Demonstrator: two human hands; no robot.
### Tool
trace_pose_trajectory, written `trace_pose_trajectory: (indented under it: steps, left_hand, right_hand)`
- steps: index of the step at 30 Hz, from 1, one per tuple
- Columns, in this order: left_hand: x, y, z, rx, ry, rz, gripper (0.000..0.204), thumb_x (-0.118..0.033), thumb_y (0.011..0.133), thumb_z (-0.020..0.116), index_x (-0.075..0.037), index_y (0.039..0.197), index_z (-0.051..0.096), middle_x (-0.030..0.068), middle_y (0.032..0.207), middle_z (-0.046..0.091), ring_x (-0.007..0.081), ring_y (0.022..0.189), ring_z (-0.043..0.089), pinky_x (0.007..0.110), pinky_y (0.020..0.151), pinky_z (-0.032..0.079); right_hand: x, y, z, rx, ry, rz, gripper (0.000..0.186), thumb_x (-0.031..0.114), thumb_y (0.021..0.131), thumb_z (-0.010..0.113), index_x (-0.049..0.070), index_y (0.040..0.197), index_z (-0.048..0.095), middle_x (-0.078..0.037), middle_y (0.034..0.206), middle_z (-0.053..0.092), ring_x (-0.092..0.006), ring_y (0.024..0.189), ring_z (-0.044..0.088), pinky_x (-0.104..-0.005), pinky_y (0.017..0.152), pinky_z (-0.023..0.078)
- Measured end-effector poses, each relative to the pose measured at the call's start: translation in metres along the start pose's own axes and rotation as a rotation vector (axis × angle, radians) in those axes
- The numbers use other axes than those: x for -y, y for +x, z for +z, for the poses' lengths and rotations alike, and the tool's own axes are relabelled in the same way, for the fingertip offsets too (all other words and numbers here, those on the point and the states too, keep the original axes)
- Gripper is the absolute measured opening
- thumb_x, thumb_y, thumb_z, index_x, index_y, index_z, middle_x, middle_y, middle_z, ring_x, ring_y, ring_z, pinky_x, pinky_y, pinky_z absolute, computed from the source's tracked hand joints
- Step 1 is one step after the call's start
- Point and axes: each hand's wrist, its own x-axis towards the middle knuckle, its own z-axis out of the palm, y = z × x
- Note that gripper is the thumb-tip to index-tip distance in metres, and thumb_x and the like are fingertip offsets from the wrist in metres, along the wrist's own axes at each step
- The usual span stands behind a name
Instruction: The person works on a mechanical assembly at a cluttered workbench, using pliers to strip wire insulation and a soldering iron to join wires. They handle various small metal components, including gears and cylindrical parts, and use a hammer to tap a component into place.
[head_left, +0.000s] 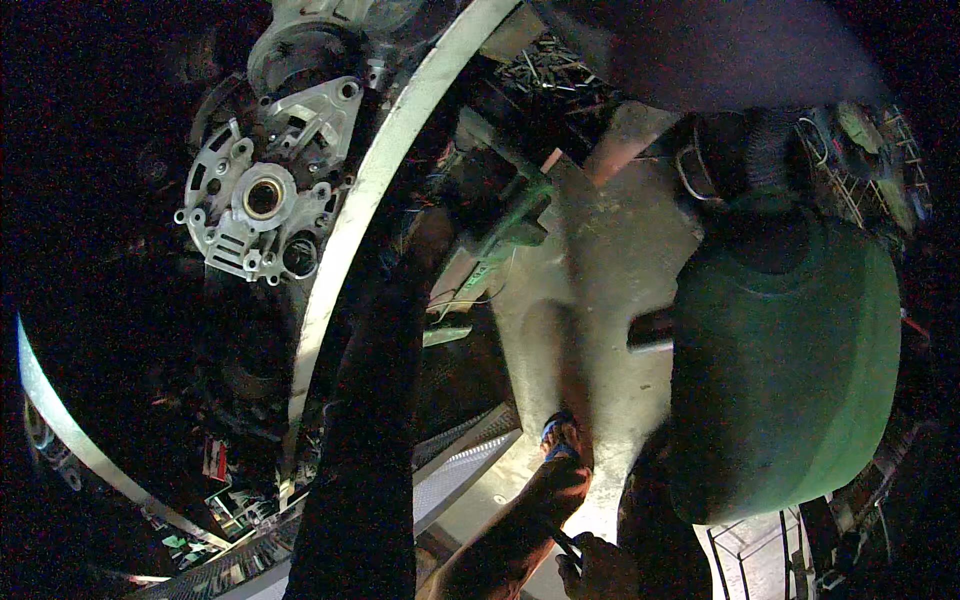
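Observation:
Near the lower edge my right hand (592, 566), mostly in shadow, is closed around a slim dark object (567, 546) whose kind I cannot make out. Bright light falls on the floor just above it. Beside it a bare leg ends in a foot with a blue-strapped sandal (562, 436). A long dark shape (360, 450), perhaps my left sleeve, rises from the lower edge. At its top is a brownish patch that may be my left hand (431, 238); its fingers are lost in the dark.
A silver cast-metal housing (266, 200) with a round bore stands at the upper left, behind a curved pale edge (345, 220). A green chair back (790, 360) fills the right. Green metal parts (500, 230) lie near the concrete floor (620, 230). Perforated metal (470, 465) lies lower down.

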Motion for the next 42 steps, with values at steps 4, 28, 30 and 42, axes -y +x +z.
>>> trace_pose_trajectory:
  steps: [4,28,30,42]
  left_hand:
    - [-0.003,-0.019,-0.025,-0.208,-0.042,0.149,0.026,-0.019,0.078,0.074,-0.008,0.102,0.076,0.0165,0.098,0.075,0.0383,0.088,0.072,0.044,0.077,0.057]
    - [-0.055,-0.147,-0.154,-0.285,-0.124,-0.099,0.009,-0.006,0.095,0.067,-0.005,0.103,0.072,0.0146,0.097,0.071,0.0327,0.089,0.066,0.042,0.078,0.053]
    - [-0.044,-0.105,-0.140,-0.359,-0.124,-0.094,0.009,-0.006,0.095,0.067,-0.005,0.103,0.071,0.0137,0.097,0.070,0.0314,0.088,0.065,0.042,0.078,0.053]
    - [0.013,0.061,-0.041,-0.142,-0.033,-0.198,0.008,-0.006,0.097,0.064,-0.005,0.100,0.071,0.0080,0.092,0.068,0.0239,0.083,0.062,0.037,0.074,0.051]
  right_hand:
    - [-0.016,-0.002,0.019,-0.139,-0.001,-0.121,0.039,0.033,0.096,0.067,0.007,0.125,0.068,-0.018,0.108,0.072,-0.0378,0.094,0.071,-0.0502,0.080,0.058]
    - [-0.010,0.012,0.001,-0.260,0.097,-0.292,0.022,0.022,0.094,0.072,0.006,0.107,0.066,-0.018,0.092,0.072,-0.0389,0.079,0.072,-0.0485,0.068,0.058]
    - [-0.007,0.017,-0.003,-0.400,0.060,-0.419,0.023,0.026,0.097,0.068,0.011,0.114,0.069,-0.014,0.095,0.070,-0.0361,0.079,0.069,-0.0476,0.066,0.055]
    - [-0.013,0.007,-0.075,-0.124,0.031,-0.043,0.013,0.019,0.097,0.068,0.009,0.104,0.063,-0.017,0.091,0.066,-0.0414,0.082,0.066,-0.0504,0.067,0.051]
